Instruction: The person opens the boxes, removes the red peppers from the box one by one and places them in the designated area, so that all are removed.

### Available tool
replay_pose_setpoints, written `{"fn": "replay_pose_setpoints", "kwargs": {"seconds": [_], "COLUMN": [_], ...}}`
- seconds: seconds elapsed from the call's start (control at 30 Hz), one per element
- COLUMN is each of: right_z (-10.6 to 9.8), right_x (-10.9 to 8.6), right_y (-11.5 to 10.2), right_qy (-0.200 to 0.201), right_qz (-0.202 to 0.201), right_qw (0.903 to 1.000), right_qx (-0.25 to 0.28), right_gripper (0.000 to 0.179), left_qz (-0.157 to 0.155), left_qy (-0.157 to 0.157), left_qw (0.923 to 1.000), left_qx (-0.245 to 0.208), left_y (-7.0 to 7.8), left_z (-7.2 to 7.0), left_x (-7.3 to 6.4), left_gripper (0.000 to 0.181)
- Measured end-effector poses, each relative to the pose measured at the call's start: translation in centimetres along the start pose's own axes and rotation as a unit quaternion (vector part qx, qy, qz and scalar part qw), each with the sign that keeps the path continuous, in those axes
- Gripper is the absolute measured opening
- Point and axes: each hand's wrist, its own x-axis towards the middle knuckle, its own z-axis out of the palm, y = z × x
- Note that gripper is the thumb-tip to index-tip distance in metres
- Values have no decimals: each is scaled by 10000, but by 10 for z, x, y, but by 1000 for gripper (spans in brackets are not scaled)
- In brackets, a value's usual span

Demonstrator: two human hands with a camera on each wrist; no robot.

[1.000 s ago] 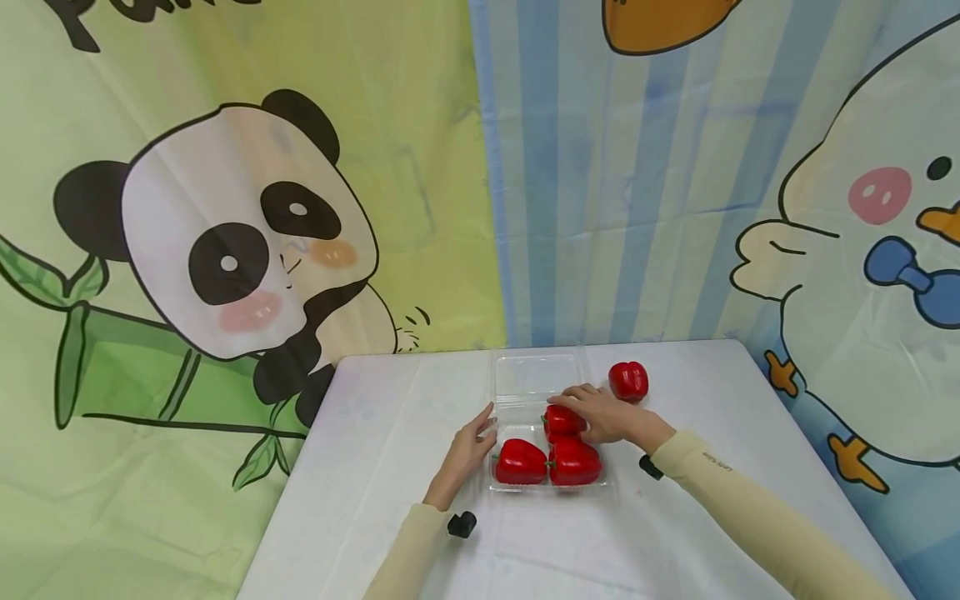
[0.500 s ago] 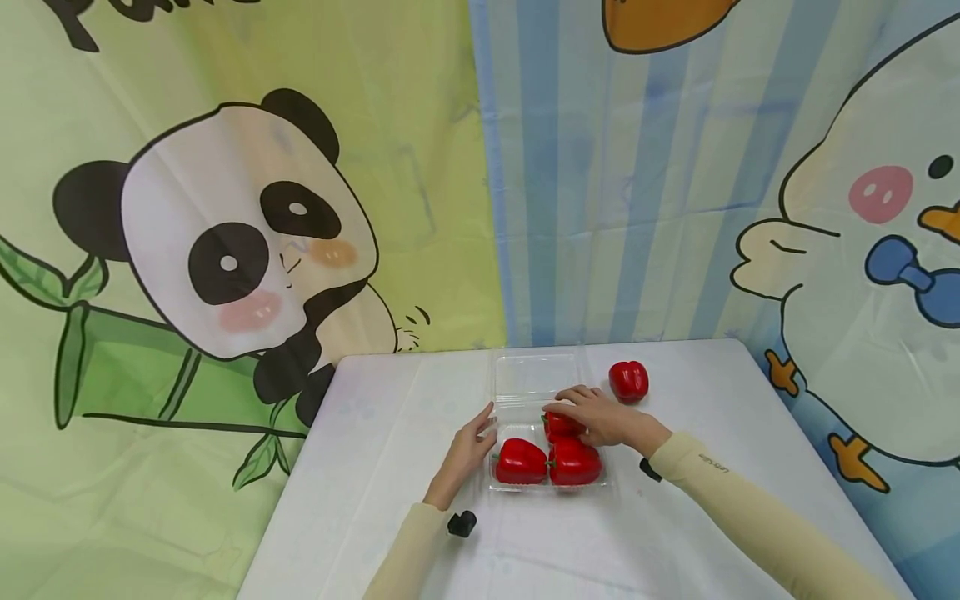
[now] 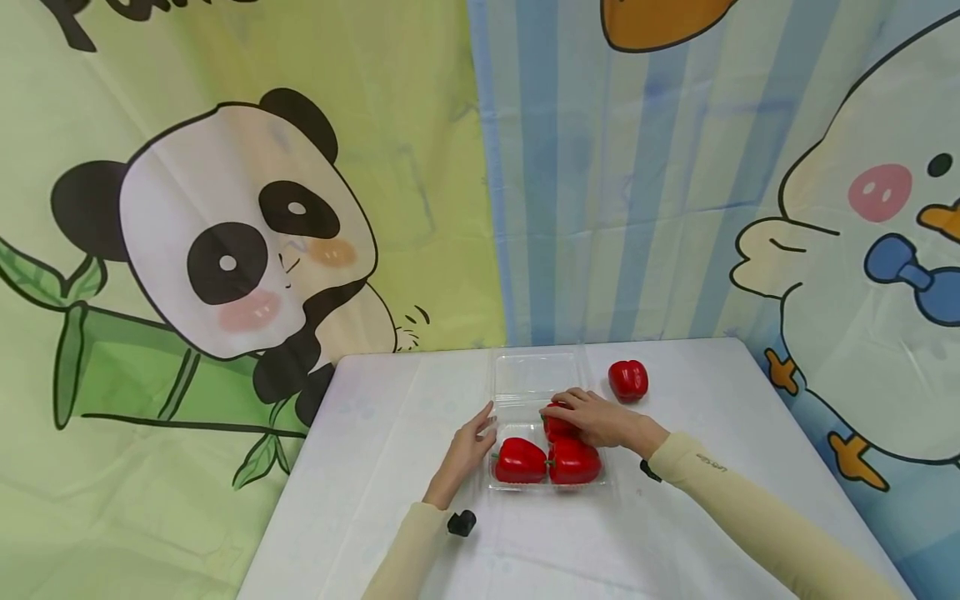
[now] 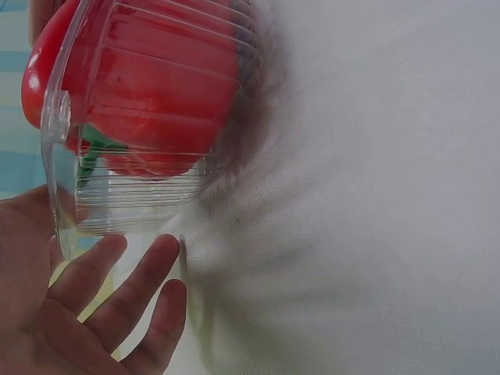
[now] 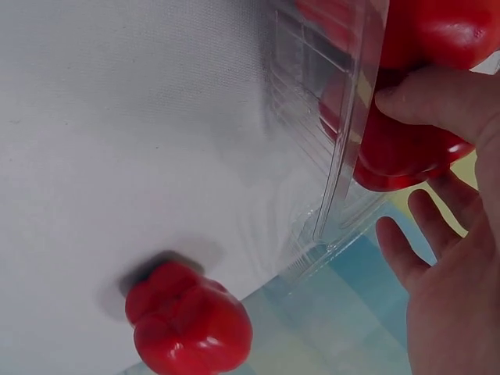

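Note:
In the head view, a clear plastic clamshell box [image 3: 525, 431] holds three red bell peppers. One front bell pepper [image 3: 521, 461] lies at the left, another bell pepper [image 3: 574, 462] at the right. My right hand [image 3: 596, 417] holds the rear bell pepper [image 3: 558, 423] from above. Its thumb [image 5: 422, 98] lies along that pepper's side in the right wrist view, while other fingers extend past it. My left hand [image 3: 465, 454] is at the box's left side. Seen from the left wrist, its fingers [image 4: 141, 281] are extended beside the ribbed plastic wall, and the thumb reaches behind the rim.
The box's hinged lid [image 3: 536, 375] lies folded back on the white table [image 3: 420, 400]. A loose red bell pepper [image 3: 628, 381] sits behind and right of the box. Printed cloth [image 3: 420, 208] hangs behind the table.
My right hand has moved slightly left with its fingers over the rear bell pepper, which has shifted slightly left too. The left hand, the box and the loose pepper stay in place.

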Motion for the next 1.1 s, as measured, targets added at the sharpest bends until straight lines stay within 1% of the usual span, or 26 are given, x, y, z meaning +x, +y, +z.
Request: {"fn": "replay_pose_setpoints", "kwargs": {"seconds": [0.13,0.2,0.27,0.57,0.7,0.83,1.1], "right_z": [0,-1,-3,-4,-5,-7,-7], "right_x": [1,2,3,8,8,9,10], "right_y": [0,-1,-1,-1,-1,-1,0], "right_qy": [59,92,104,24,-25,-36,-27], "right_qz": [-20,-29,-11,239,289,297,264], "right_qw": [10000,9999,9999,9991,9987,9988,9988], "right_qx": [46,79,121,361,419,390,411], "right_gripper": [80,78,77,79,79,78,79], "left_qz": [50,-11,4,89,-3,-116,-170], "left_qy": [27,28,34,84,70,29,54], "left_qw": [10000,10000,10000,9999,10000,9999,9998], "left_qx": [9,2,-2,19,57,9,-22], "left_y": [-1,-1,-1,0,0,3,7], "left_z": [0,0,0,1,1,1,0], "left_x": [0,1,0,-1,0,-1,-4], "left_gripper": [58,58,57,57,58,58,57]}}
